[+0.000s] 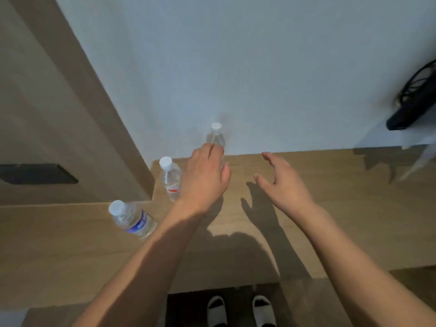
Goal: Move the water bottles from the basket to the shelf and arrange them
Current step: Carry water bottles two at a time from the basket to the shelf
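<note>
Head view, looking down on a wooden shelf [306, 208] against a pale wall [236, 67].

Three water bottles are on the shelf, all upright, white caps, in a loose diagonal from 8 o'clock up toward centre:
- blue-label bottle [133, 220] at about 8 o'clock, nearest the front edge, standing alone and untouched.
- red-label bottle [170, 179] just left of centre, close to the wooden side panel [70, 114], just beside the left wrist; contact can't be told.
- third bottle [215, 136] slightly above centre, at the back against the wall; its label is hidden by the hand.

Left hand [204, 178]: reaches in from 7 o'clock, fingers wrapped around the body of the third bottle, thumb on the right side. The grasp looks closed on it; only cap and shoulder show above the fingers.

Right hand [280, 180]: comes in from 5 o'clock, sits right of centre and apart from every bottle. Fingers are spread and relaxed, palm facing left, holding nothing. It is over bare shelf, with its shadow on the wood just to its left.

Other stuff:
- dark cable bundle [415, 97] on a pale ledge at 3 o'clock, well clear of the hands.
- dark rectangular recess [35, 173] in the side panel at 9 o'clock.
- two feet in white-and-black slippers [240, 310] on the floor at 6 o'clock, below the shelf front.

The basket is out of frame.
</note>
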The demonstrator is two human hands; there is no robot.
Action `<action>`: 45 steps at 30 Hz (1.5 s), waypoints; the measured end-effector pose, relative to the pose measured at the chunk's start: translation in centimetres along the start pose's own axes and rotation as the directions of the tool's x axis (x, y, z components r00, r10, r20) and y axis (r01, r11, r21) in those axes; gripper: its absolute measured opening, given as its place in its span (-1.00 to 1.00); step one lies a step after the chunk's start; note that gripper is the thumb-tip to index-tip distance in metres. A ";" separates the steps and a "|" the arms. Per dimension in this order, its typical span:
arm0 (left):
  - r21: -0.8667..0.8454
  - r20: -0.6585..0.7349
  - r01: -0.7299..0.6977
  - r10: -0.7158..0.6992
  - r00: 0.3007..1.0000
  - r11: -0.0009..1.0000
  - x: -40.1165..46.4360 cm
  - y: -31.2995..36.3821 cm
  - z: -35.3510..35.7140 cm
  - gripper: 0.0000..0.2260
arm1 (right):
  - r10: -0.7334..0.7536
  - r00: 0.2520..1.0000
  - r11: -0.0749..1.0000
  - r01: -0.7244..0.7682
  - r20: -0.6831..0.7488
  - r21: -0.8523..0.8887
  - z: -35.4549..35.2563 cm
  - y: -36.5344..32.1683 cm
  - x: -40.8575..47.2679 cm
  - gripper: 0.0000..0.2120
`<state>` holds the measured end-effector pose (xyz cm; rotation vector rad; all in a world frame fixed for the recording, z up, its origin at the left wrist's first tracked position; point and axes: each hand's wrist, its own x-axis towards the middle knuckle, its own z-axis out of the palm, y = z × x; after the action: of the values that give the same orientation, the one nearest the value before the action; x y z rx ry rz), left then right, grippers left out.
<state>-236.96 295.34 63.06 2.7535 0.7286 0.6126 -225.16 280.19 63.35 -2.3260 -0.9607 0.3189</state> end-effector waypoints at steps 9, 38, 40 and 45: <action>-0.067 0.097 -0.370 0.375 0.922 0.927 2.7 15.4 6.3 -0.73 | 0.231 0.934 0.970 -0.244 -0.271 -0.015 -10.1 10.5 -9.0 -0.46; -0.457 -0.036 -0.851 0.950 0.310 0.260 -16.5 96.6 26.8 -0.70 | 0.674 0.199 0.594 -0.718 -0.711 0.362 -47.2 58.4 -55.5 -0.48; -0.468 -0.028 -0.845 0.952 0.305 0.257 -15.8 101.6 29.5 -0.69 | 0.669 0.197 0.581 -0.740 -0.717 0.339 -50.6 62.7 -56.2 -0.48; -0.502 -0.079 -0.837 0.952 0.295 0.218 -13.5 115.3 33.1 -0.73 | 0.678 0.170 0.520 -0.799 -0.716 0.302 -60.2 71.7 -58.0 -0.49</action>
<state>-184.47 186.69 65.79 2.4038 -1.1542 0.4668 -200.48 172.97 67.21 -2.4768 0.7230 -0.4374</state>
